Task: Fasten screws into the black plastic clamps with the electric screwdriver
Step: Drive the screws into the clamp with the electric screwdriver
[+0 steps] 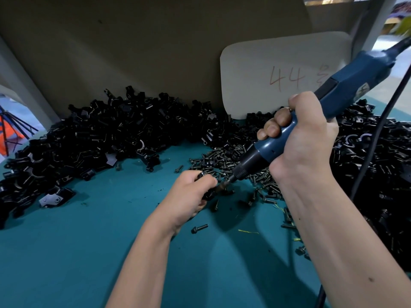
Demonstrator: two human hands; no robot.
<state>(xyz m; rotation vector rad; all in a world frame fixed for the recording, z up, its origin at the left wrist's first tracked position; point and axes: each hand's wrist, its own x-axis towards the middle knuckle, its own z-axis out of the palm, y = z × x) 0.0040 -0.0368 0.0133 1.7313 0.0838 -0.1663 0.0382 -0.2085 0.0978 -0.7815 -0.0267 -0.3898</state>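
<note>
my left hand (191, 192) pinches a small stiff clamp (208, 195); right hand (300, 147) wraps the screwdriver (289, 134); grip clamp edges, looks slippery.

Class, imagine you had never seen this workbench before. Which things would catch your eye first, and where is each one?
First, the blue electric screwdriver, gripped in the right hand right of centre, its tip angled down at the small black clamp the left hand pinches. Next, the huge heap of black clamps along the back of the teal table, with loose screws scattered behind the hands. A pale card marked 44 leans against the back board.
</note>
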